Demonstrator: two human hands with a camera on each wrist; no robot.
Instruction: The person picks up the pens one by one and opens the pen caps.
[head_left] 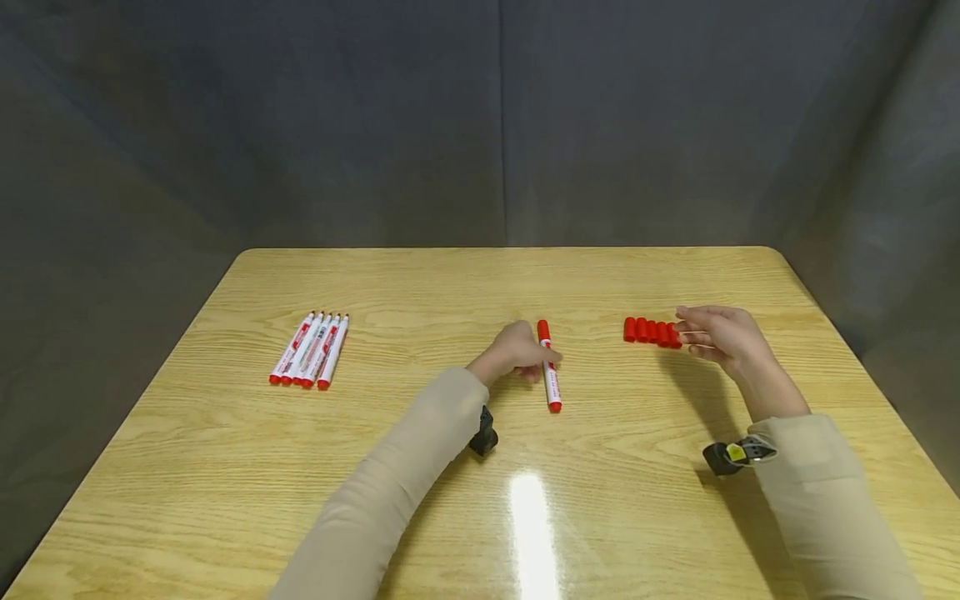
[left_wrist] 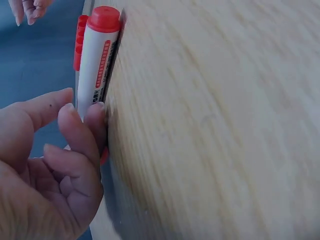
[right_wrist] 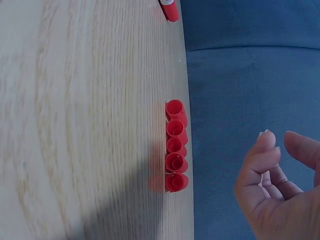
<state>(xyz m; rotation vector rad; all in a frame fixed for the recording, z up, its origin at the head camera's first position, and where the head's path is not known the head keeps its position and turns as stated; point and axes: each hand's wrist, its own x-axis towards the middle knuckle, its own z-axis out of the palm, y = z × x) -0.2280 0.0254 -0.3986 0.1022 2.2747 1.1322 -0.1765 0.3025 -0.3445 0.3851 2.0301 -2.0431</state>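
A capped red marker (head_left: pixel 552 387) lies on the table in front of my left hand (head_left: pixel 519 350). In the head view this hand comes from the left with a finger across the barrel, and in the left wrist view (left_wrist: pixel 62 165) its fingertips pinch around the marker (left_wrist: pixel 95 62). My right hand (head_left: pixel 723 333) hovers beside the right end of a row of red marker caps (head_left: pixel 641 330). Its fingers are loosely bent with nothing between them. The right wrist view shows the caps' hollow openings (right_wrist: pixel 175 145), and the hand (right_wrist: pixel 280 185) apart from them.
Several uncapped white markers (head_left: pixel 311 350) lie side by side at the left, dark tips pointing away. The wooden table (head_left: pixel 450 283) ends at a dark grey curtain (head_left: pixel 375 125). Black wrist cameras (head_left: pixel 483 433) are strapped to both wrists.
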